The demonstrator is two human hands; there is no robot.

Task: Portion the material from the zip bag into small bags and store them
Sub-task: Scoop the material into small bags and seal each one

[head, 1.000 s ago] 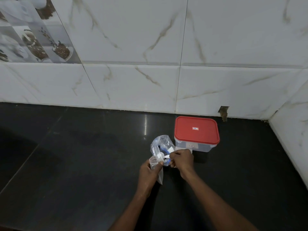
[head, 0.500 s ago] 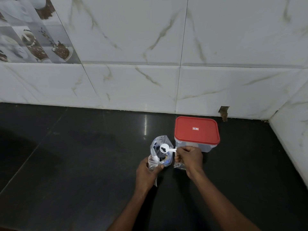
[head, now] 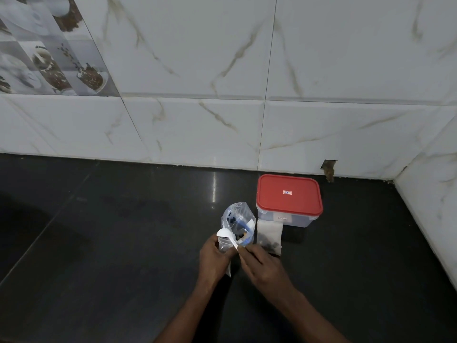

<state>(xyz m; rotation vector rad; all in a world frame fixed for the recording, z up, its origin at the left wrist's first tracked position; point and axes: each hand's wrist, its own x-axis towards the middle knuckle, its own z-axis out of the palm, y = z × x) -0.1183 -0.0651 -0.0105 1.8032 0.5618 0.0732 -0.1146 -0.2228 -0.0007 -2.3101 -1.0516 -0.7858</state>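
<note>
Portioning looks partway done: one portion seems finished, another is in hand, and nothing has gone into storage as far as can be seen.

On the dark worktop (head: 123, 243), toward its back right corner, the left hand (head: 214, 258) is curled around the neck of a small clear bag (head: 223, 246), gripping it upright so the mouth faces up. Over that mouth sits the bowl of a white plastic spoon (head: 226, 234). Whether it carries any material cannot be told.

Just behind stands the zip bag (head: 237, 216), open at the top, with dark and blue bits inside, so there is material left to share out.

The right hand (head: 262, 266) pinches the end of the spoon's handle between thumb and fingertips, the other fingers loosely bent, holding nothing else.

Further right, a second small bag (head: 269, 231) with dark material in its lower end lies on the worktop, touching the front of a clear box with a red lid (head: 288, 201). The lid is on. This box, near the back edge, is probably the store, so filling, closing and putting away are left.
</note>
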